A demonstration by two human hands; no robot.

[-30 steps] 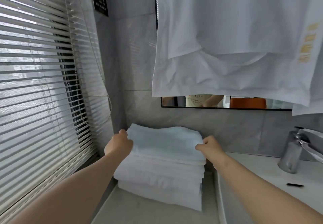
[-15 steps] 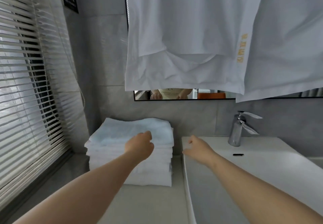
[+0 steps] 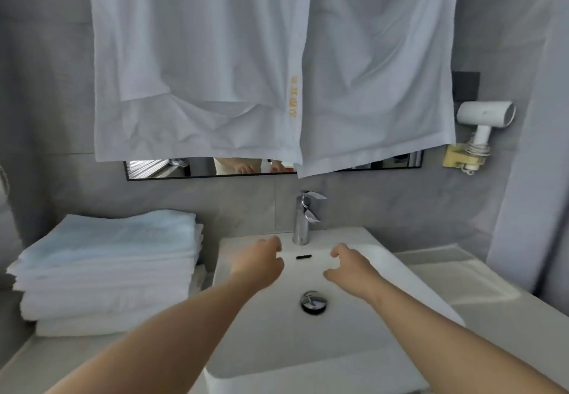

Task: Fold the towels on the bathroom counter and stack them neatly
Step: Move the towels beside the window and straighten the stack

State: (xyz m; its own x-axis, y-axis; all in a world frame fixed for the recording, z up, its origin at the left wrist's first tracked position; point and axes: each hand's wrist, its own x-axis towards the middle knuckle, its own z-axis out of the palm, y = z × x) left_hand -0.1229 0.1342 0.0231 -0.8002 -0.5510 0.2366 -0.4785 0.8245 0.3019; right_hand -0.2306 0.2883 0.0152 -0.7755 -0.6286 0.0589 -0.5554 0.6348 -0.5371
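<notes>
Over the back of the sink (image 3: pixel 277 347), the left hand (image 3: pixel 261 263) and right hand (image 3: pixel 351 266) hover apart, both with fingers loosely curled and holding nothing. Between them is one dark overflow slot (image 3: pixel 304 257); one faucet (image 3: pixel 303 218) stands just behind and one drain (image 3: pixel 313 302) lies nearer. One towel stack (image 3: pixel 107 267) sits at the counter's (image 3: pixel 92 359) left end by the back wall, its layers too blurred to count. One flat white cloth (image 3: pixel 468 279) lies right of the sink. Two white sheets (image 3: pixel 197 70) hang over one mirror (image 3: pixel 200 169).
</notes>
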